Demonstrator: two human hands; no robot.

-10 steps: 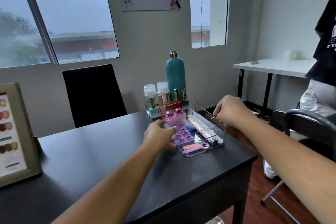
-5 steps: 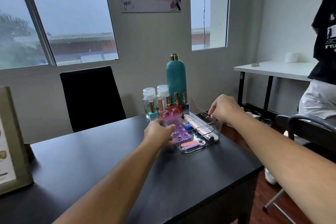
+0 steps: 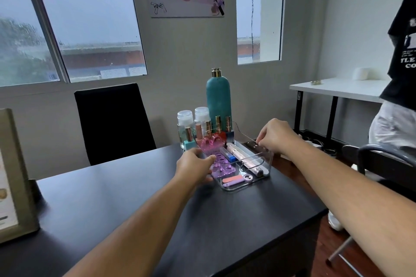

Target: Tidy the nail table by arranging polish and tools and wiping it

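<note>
A clear plastic tray (image 3: 267, 165) sits near the right rear corner of the black table (image 3: 139, 204). It holds purple and pink toe separators (image 3: 221, 167), a silver nail drill pen (image 3: 244, 159), nail files (image 3: 233, 180) and a small blue block. My left hand (image 3: 195, 167) grips the tray's left wall, and my right hand (image 3: 273, 137) pinches its far right rim. Behind the tray stand several polish bottles (image 3: 217, 130), two clear bottles with white caps (image 3: 193, 119) and a tall teal bottle (image 3: 218, 94).
A framed colour chart (image 3: 13, 175) stands at the table's left edge. A black chair (image 3: 112, 121) faces the far side, and another chair (image 3: 382, 164) is at the right. A person in a black shirt (image 3: 403, 74) stands by a white side table (image 3: 337, 90).
Both hands have kept hold of the tray and slid it back toward the row of bottles. My view has tilted slightly.
</note>
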